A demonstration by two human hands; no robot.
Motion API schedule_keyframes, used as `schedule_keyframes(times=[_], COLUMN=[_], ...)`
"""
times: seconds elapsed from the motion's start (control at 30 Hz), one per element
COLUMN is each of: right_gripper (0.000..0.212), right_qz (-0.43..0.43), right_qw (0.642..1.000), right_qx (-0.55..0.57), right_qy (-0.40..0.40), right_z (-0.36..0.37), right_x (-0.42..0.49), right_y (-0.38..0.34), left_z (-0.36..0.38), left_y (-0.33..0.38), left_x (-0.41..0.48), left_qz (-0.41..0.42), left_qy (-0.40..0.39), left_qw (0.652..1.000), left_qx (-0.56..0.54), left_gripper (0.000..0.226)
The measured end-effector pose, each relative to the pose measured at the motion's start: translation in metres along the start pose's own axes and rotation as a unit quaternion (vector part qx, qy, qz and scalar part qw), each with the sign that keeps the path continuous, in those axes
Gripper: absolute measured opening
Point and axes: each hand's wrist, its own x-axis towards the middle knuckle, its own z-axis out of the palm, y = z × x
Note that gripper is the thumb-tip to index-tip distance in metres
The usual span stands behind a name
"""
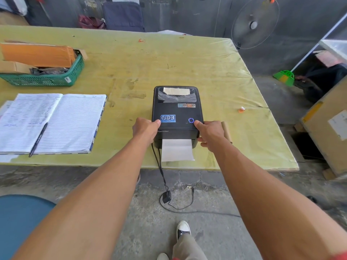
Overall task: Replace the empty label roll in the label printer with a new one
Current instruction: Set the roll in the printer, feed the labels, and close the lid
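Observation:
A black label printer (176, 109) stands near the front edge of the yellow-green table (150, 59), its lid down and a blue ring light lit on top. A white label strip (176, 150) sticks out of its front slot. My left hand (145, 129) grips the printer's front left side, thumb on the lid. My right hand (211, 133) grips the front right side, thumb near the ring light. A bare brown cardboard roll core (226, 129) lies on the table just right of my right hand, partly hidden by it.
An open lined notebook (56, 121) with a pen (38, 136) lies at the left. A green basket (48, 76) with envelopes and a box sits behind it. The printer's black cable (163, 177) hangs to the floor. A fan (254, 23) and cardboard boxes (326, 124) stand at the right.

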Motion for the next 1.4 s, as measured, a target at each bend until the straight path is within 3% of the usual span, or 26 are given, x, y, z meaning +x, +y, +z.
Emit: schedule_keyframes(times=[0.23, 0.43, 0.87, 1.07, 1.4], right_gripper=[0.043, 0.033, 0.038, 0.022, 0.039], right_qz=[0.006, 0.006, 0.002, -0.004, 0.016], right_qw=[1.0, 1.0, 1.0, 1.0, 0.999], right_qx=[0.003, 0.004, 0.008, 0.013, 0.027], right_qy=[-0.002, -0.004, 0.0, -0.002, -0.007], right_z=[0.0, 0.002, 0.003, 0.004, 0.004], right_x=[0.0, 0.001, 0.005, 0.01, 0.012], right_y=[0.0, 0.001, 0.003, 0.007, 0.006], left_z=[0.0, 0.0, -0.001, 0.001, 0.0], left_y=[0.002, 0.001, 0.002, -0.001, -0.002], left_x=[-0.002, -0.004, -0.003, 0.002, 0.002], left_qz=[0.005, 0.014, 0.019, 0.028, 0.026], left_qy=[0.013, 0.017, 0.008, 0.017, 0.013], left_qw=[1.0, 0.998, 0.997, 0.998, 0.997], left_qx=[0.013, 0.052, 0.069, 0.062, 0.066], left_gripper=[0.023, 0.027, 0.032, 0.032, 0.03])
